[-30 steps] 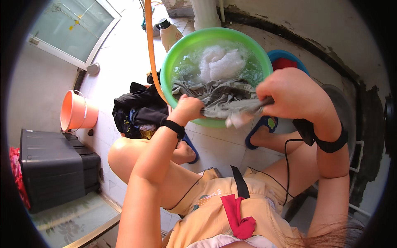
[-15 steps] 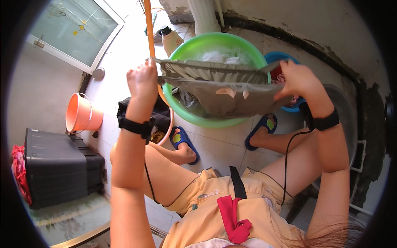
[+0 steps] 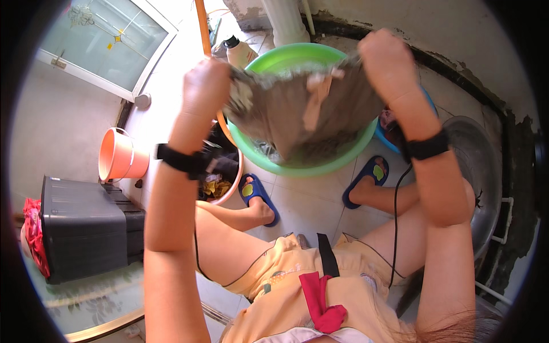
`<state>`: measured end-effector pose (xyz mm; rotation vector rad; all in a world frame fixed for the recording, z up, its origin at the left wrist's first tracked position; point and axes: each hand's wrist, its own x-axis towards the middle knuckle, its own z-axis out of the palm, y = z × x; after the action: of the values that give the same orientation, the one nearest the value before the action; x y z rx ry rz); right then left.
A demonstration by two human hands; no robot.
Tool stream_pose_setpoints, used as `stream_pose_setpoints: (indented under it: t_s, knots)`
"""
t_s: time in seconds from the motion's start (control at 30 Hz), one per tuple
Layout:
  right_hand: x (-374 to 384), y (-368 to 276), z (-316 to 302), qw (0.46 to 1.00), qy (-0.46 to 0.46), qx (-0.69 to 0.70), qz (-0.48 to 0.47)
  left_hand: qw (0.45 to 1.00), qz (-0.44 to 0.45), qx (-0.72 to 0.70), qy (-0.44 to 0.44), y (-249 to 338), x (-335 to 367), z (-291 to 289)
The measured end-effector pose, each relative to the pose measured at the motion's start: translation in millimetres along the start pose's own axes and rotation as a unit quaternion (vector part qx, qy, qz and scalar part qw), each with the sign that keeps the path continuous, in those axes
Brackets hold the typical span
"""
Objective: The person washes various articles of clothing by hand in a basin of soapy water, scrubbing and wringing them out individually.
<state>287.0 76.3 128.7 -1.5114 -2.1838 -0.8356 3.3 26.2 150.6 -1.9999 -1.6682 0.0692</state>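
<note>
Stretched between my hands is a wet olive-brown garment with a gathered waistband (image 3: 269, 106), blurred by motion; a pale strip dangles at its middle. My left hand (image 3: 206, 86) is closed on one upper corner. My right hand (image 3: 389, 63) grips the opposite corner, a little higher. Below hangs the cloth's lower part, over a large green basin (image 3: 306, 170) with foamy water, most of which it hides. Whether the hem touches the water I cannot tell.
Left of the basin stands a pink-rimmed tub (image 3: 234, 186) with dark clothes, and farther left an orange bucket (image 3: 123, 157) and a dark grey box (image 3: 86, 228). A blue basin (image 3: 426, 108) and a metal tub (image 3: 483, 171) lie right. A white bottle (image 3: 240, 54) stands behind.
Both hands have moved up and away from me, the right one more. The garment has swung from a flat stretch to hanging down, its front now facing me.
</note>
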Motion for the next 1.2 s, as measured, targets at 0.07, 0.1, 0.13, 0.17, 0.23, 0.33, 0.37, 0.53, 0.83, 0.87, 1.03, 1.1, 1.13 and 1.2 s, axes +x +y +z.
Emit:
stream_pose_setpoints:
  t_s: [0.07, 0.1, 0.13, 0.17, 0.23, 0.33, 0.37, 0.53, 0.83, 0.87, 1.03, 1.1, 1.13, 1.2]
  knots:
    - [-18, -32, 26, 0.990, -0.068, 0.053, -0.110, 0.991, 0.045, -0.072, -0.099, 35, 1, 40]
    - [-32, -45, 49, 0.975, -0.118, 0.118, -0.144, 0.981, 0.065, -0.095, -0.157, 61, 2, 57]
    - [-49, -57, 70, 0.968, -0.156, 0.130, -0.147, 0.967, 0.061, -0.129, -0.213, 82, -2, 76]
    - [-60, -66, 78, 0.939, -0.276, 0.192, -0.074, 0.948, 0.055, -0.160, -0.269, 100, -7, 93]
    - [-88, -65, 136, 0.835, -0.455, 0.310, 0.018, 0.863, -0.018, -0.271, -0.426, 141, -2, 112]
    - [-113, -87, 165, 0.789, -0.517, 0.332, -0.030, 0.814, 0.137, -0.224, -0.519, 165, -4, 167]
    - [-124, -95, 175, 0.788, -0.501, 0.358, -0.026, 0.808, 0.219, -0.159, -0.524, 176, -6, 184]
    - [-126, -122, 178, 0.801, -0.511, 0.309, -0.035, 0.803, 0.109, -0.288, -0.510, 191, -19, 225]
    - [-106, -143, 207, 0.704, -0.642, 0.291, -0.085, 0.784, 0.130, -0.335, -0.505, 190, -32, 281]
    - [-105, -144, 208, 0.672, -0.683, 0.275, -0.083, 0.784, 0.131, -0.336, -0.505, 192, -31, 282]
    - [-112, -140, 207, 0.637, -0.724, 0.236, -0.121, 0.770, 0.187, -0.269, -0.548, 198, -45, 266]
    - [-108, -135, 205, 0.601, -0.750, 0.231, -0.154, 0.782, 0.264, -0.227, -0.517, 193, -51, 261]
    - [-107, -131, 205, 0.603, -0.748, 0.231, -0.152, 0.786, 0.197, -0.262, -0.524, 191, -54, 259]
    - [-95, -117, 195, 0.599, -0.718, 0.320, -0.152, 0.776, 0.221, -0.297, -0.510, 177, -36, 241]
